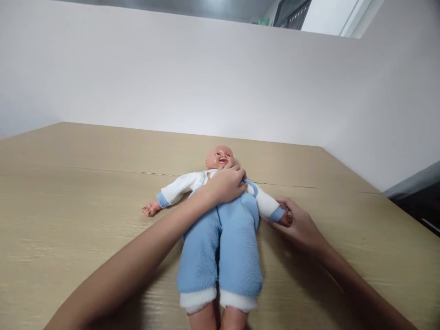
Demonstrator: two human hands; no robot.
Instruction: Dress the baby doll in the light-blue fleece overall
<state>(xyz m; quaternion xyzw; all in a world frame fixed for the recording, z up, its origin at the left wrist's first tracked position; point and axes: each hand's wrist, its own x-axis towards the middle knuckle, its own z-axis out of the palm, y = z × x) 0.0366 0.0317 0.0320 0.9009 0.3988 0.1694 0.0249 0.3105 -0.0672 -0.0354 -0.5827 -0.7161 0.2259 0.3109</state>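
A bald baby doll [220, 156] lies on its back with its head toward the wall. It wears a fuzzy blue and white outfit [240, 247], with white sleeves and blue cuffs. My left hand [228, 183] reaches across the doll's chest, its fingers curled over the clothing near the collar and shoulder; what lies beneath the palm is hidden. On the right, my right hand [299, 222] closes around the blue cuff of the doll's sleeve [268, 204], thumb and fingers on either side of it. The doll's other arm stretches out to the left, untouched.
The doll rests on a wide wooden table [85, 192] with a seam running across it. A white wall [172, 78] rises behind the table. At the right edge stands a dark object [419, 201], partly out of view. An opening shows above the wall.
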